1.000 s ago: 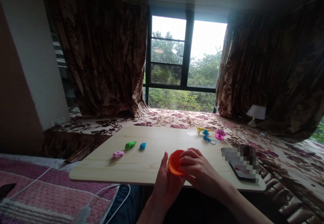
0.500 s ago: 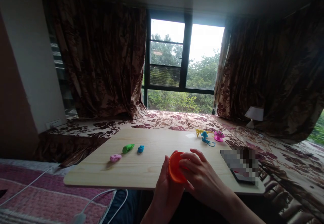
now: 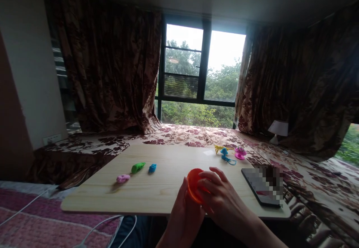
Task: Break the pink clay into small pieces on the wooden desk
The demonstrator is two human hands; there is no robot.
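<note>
Both hands meet over the near edge of the table around an orange bowl-shaped piece [image 3: 193, 182], which looks like soft modelling clay. My left hand [image 3: 183, 212] cups it from the left and below, thumb along its side. Curled over the right rim, the fingers of my right hand [image 3: 220, 193] pinch its wall, some reaching inside; the fingertips are partly hidden. The bowl's hollow tilts toward me. Farther left on the table lie a green lump [image 3: 138, 167], a small blue lump [image 3: 152, 168] and a pink lump [image 3: 122, 179].
At the table's [image 3: 95, 199] far right are a yellow piece [image 3: 220, 149], a blue mushroom-shaped piece [image 3: 224, 153] and a pink figure [image 3: 240, 153]. A dark flat device [image 3: 254, 186], partly blurred, lies at the right edge. A white cable [image 3: 97, 227] hangs near the front left.
The view has shifted slightly, so the table sits lower and more to the left. My hands stay on the orange bowl, with the right fingers moving a little along its rim.
</note>
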